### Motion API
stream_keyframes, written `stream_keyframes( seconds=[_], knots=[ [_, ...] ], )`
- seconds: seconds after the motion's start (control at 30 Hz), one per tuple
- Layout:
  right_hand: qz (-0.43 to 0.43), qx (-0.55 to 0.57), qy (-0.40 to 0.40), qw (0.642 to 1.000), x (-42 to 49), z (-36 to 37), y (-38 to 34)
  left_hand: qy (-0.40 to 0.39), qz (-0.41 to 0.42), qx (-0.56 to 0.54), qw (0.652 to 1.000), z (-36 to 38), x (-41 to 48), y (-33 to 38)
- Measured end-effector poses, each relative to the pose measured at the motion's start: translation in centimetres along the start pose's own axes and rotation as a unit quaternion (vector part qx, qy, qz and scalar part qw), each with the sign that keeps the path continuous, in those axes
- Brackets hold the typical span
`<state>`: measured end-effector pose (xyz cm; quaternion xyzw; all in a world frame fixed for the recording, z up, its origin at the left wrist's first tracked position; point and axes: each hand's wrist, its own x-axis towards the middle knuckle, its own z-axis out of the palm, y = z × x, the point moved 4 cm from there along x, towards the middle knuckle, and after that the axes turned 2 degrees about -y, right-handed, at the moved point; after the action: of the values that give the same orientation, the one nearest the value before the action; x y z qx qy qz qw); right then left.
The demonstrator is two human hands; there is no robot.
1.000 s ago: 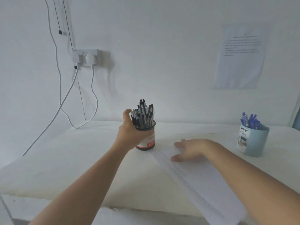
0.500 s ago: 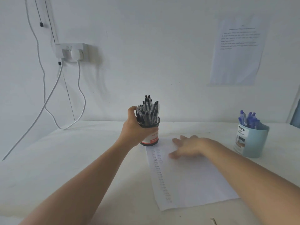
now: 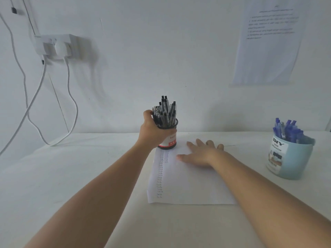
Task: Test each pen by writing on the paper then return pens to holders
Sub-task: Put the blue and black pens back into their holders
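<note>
White surface (image 3: 71, 176) carries the paper (image 3: 188, 185). My left hand (image 3: 154, 135) wraps its fingers (image 3: 171, 131) round the pen holder (image 3: 170, 140) at the paper's far corner. My right hand (image 3: 200, 154) lies flat on the paper. I think it is best to lift one pen (image 3: 165, 108) straight up, slowly.

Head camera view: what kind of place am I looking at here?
Likely a plain desk against a white wall, set up for pen testing: black pen holder, blue pen holder, paper with a column of marks, and a printed wall notice.
</note>
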<state>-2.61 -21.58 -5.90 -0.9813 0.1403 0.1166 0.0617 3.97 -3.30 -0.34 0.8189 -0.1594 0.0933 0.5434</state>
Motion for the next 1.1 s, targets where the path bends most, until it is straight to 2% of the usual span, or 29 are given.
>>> stream_keyframes(
  seconds=[0.3, 0.37, 0.43, 0.47, 0.5, 0.57, 0.6, 0.63, 0.7, 0.77, 0.83, 0.9, 0.97, 1.1],
  knots=[
    [0.003, 0.034, 0.026, 0.999, -0.3, 0.0, 0.0, -0.003, -0.022, -0.020, 1.000, 1.3, 0.6, -2.4],
    [-0.001, 0.041, 0.074, 0.996, -0.8, -0.1, 0.0, 0.001, -0.023, -0.017, 1.000, 1.6, 0.2, -2.5],
    [-0.010, 0.060, 0.156, 0.986, -1.9, -0.9, 0.4, -0.001, -0.022, -0.004, 1.000, 1.8, -0.1, -2.2],
    [-0.022, 0.085, 0.220, 0.972, -2.9, -1.5, 0.9, -0.006, -0.022, 0.003, 1.000, 1.8, -0.4, -2.1],
    [-0.043, 0.115, 0.311, 0.942, -4.2, -2.3, 1.4, -0.014, -0.029, 0.012, 0.999, 1.8, -0.6, -2.0],
    [-0.060, 0.139, 0.526, 0.837, -8.5, -3.7, 3.2, -0.032, -0.049, 0.028, 0.998, 2.0, -1.2, -2.0],
    [-0.040, 0.133, 0.604, 0.785, -10.4, -4.2, 4.0, -0.032, -0.056, 0.034, 0.997, 1.9, -1.2, -2.2],
    [-0.008, 0.128, 0.646, 0.753, -12.2, -4.5, 5.1, -0.028, -0.060, 0.032, 0.997, 2.0, -1.5, -2.2],
    [0.103, 0.166, 0.648, 0.736, -14.7, -5.0, 7.8, -0.018, -0.064, 0.022, 0.998, 2.1, -2.4, -2.0],
    [0.226, 0.280, 0.567, 0.741, -15.3, -4.4, 10.7, -0.020, -0.068, 0.021, 0.997, 2.3, -3.4, -1.9],
    [0.282, 0.394, 0.485, 0.728, -15.0, -2.7, 12.6, -0.021, -0.069, 0.027, 0.997, 2.4, -4.2, -1.8],
    [0.270, 0.444, 0.448, 0.727, -14.1, -1.2, 13.3, -0.019, -0.066, 0.028, 0.997, 2.4, -4.4, -1.7],
    [0.236, 0.441, 0.446, 0.743, -13.4, -0.9, 13.3, -0.020, -0.070, 0.031, 0.997, 2.3, -4.4, -1.7],
    [0.112, 0.451, 0.459, 0.757, -12.1, -2.3, 11.3, -0.014, -0.065, 0.044, 0.997, 2.1, -3.9, -2.0]
  ],
)
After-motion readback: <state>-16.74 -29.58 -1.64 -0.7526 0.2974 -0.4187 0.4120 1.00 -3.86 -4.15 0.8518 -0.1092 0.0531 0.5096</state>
